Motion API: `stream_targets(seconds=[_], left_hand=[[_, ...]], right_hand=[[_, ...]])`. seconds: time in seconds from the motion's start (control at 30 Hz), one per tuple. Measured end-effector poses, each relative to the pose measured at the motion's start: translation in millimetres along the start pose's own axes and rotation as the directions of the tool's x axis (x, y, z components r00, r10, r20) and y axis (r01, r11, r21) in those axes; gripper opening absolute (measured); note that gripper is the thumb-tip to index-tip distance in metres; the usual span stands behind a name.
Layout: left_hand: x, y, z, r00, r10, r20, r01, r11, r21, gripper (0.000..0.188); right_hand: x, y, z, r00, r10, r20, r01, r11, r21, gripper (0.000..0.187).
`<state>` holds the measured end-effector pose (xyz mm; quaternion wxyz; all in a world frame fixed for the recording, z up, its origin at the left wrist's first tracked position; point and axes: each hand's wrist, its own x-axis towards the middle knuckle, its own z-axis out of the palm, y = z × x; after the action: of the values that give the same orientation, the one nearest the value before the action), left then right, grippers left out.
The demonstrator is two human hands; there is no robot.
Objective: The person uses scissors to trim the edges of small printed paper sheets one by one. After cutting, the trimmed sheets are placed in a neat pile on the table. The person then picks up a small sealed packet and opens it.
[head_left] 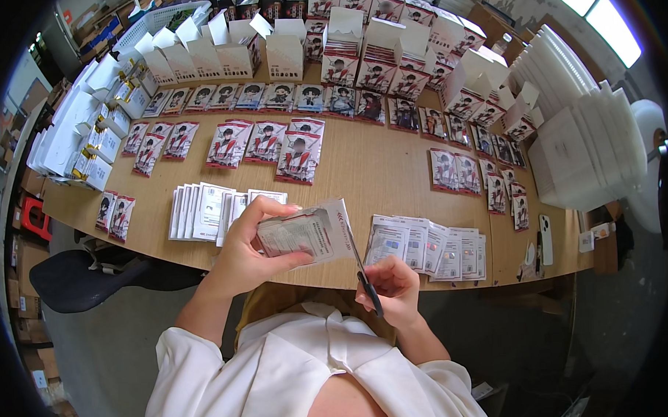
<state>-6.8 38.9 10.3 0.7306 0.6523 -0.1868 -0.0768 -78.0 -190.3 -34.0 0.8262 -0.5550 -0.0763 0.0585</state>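
My left hand [236,249] is closed on a clear-wrapped card packet [294,238] with pale printed backing, thumb across its near side and fingers behind. Whether it is one packet or several together, I cannot tell. In my right hand [397,288] is a pair of scissors with black handles [370,294]; the blades point up and lie at the packet's right edge. Whether the blades are parted is hard to see. A fanned row of white-backed packets [209,209] lies beyond my left hand. Another fanned row of similar packets [427,249] spreads beside my right hand.
Red-and-white packs [299,154] lie in small piles across the wooden table [362,174]. Opened white display boxes [285,59] line the back. White trays [49,148] stand left, stacked translucent plastic bins [585,144] right. A phone [546,238] lies near the right edge; a black chair [94,279] stands left.
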Motion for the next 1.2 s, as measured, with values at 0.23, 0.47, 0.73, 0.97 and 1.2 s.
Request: stream_targets(seconds=[0.23,0.47,0.73,0.97,1.2], left_hand=[[-0.3,-3.1,0.7,0.998,0.063,0.008,-0.063,0.991,0.119,0.057],[-2.5,0.5,5.4,0.999,0.023,0.022,-0.025,0.996,0.081,0.057],[-3.7,-1.0,6.2,0.998,0.049,0.037,-0.053,0.990,0.132,0.056],[-4.5,-1.0,8.0,0.997,0.050,0.054,-0.059,0.980,0.191,0.054],[-5.2,-1.7,10.0,0.996,0.053,0.067,-0.065,0.977,0.201,0.054]], right_hand=[[-0.1,0.8,0.3,1.000,-0.022,0.006,0.021,0.999,0.031,0.029],[-3.3,3.5,-0.8,1.000,-0.024,-0.009,0.024,0.999,0.029,0.029],[-2.7,5.1,-0.8,0.999,-0.034,-0.017,0.035,0.998,0.044,0.030],[-5.1,7.3,-2.6,0.998,-0.055,-0.019,0.056,0.998,0.039,0.030],[-6.3,7.3,-2.8,0.997,-0.054,-0.046,0.055,0.998,0.013,0.031]])
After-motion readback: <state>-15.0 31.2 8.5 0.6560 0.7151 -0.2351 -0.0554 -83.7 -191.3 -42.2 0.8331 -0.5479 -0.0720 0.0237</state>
